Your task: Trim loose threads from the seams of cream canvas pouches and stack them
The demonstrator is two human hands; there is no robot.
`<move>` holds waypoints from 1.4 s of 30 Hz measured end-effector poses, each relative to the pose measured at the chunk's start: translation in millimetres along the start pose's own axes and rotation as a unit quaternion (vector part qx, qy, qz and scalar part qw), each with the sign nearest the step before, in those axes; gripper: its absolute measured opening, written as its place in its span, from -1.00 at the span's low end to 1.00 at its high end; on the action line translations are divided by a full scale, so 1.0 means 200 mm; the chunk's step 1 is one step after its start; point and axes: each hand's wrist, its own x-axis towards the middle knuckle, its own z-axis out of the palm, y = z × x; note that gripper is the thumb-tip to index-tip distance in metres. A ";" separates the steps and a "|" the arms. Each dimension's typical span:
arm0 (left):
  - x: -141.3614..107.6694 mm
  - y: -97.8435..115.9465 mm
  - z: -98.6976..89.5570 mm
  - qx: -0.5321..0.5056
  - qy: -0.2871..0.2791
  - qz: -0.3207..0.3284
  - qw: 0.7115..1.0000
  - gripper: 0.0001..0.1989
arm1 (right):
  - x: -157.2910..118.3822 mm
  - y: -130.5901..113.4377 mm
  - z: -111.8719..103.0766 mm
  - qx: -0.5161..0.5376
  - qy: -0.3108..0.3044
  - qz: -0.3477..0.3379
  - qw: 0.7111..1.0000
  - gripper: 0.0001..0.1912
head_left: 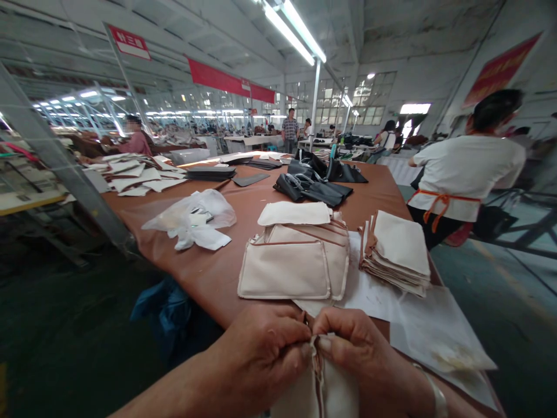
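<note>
At the near edge of the table, my left hand (265,345) and my right hand (368,348) meet, thumbs and fingers pinched together. Between them they grip the top of a cream bag piece (342,386), with a brown strip running down its middle. My fingers hide part of the upper edge. Just beyond my hands lies a loose pile of cream sewn bag pieces (285,270) with brown trim. To its right sits a neater stack of cream panels (400,244), brown edges showing on the left side.
White paper sheets (439,331) lie under the stack on the brown-covered table (191,278). A clear plastic bag (209,212) is on the left, black bags (313,188) farther back. A metal post (65,157) stands left. A person in a white shirt (467,157) is at right.
</note>
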 end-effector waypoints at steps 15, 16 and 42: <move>-0.11 -0.10 0.10 0.309 0.189 0.165 0.917 -0.87 | -0.01 0.03 0.04 0.246 0.017 0.087 0.965 -0.72; -0.10 -0.09 0.10 0.325 0.192 0.170 0.910 -0.87 | -0.01 0.04 0.04 0.240 0.019 0.087 0.967 -0.70; -0.01 -0.11 0.01 -0.297 -0.007 -0.107 0.949 -0.74 | 0.00 -0.01 0.01 -0.184 0.047 -0.058 0.980 -0.86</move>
